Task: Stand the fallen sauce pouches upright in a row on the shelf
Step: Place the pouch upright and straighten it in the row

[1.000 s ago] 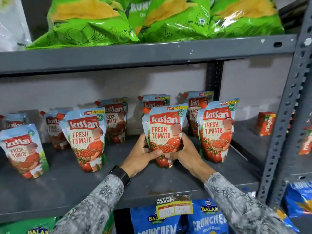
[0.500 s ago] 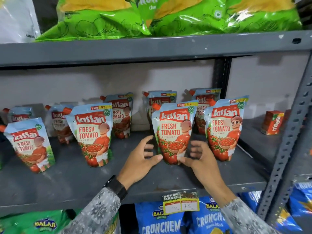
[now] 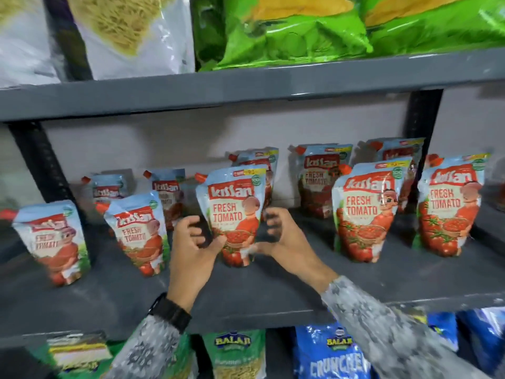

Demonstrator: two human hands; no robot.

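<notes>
Several blue-and-red tomato sauce pouches stand upright in two rows on the grey metal shelf (image 3: 273, 291). My left hand (image 3: 191, 250) and my right hand (image 3: 284, 242) flank the middle front pouch (image 3: 235, 206). Both hands have curled, parted fingers, blurred by motion. Each thumb touches the pouch's lower front, while the fingers stay beside it, not behind it. Other front pouches stand at the far left (image 3: 52, 242), left (image 3: 139, 233), right (image 3: 369, 209) and far right (image 3: 451, 203). Back-row pouches (image 3: 322, 181) are partly hidden.
The upper shelf board (image 3: 246, 88) hangs close above, loaded with green snack bags (image 3: 314, 31) and a noodle bag (image 3: 131, 31). Dark uprights stand at the left (image 3: 41, 165) and right (image 3: 420, 119). Blue (image 3: 336, 356) and green (image 3: 235, 356) snack bags fill the shelf below.
Both hands let go of the second pouch from the right and moved left to the middle front pouch. My view swung left with them.
</notes>
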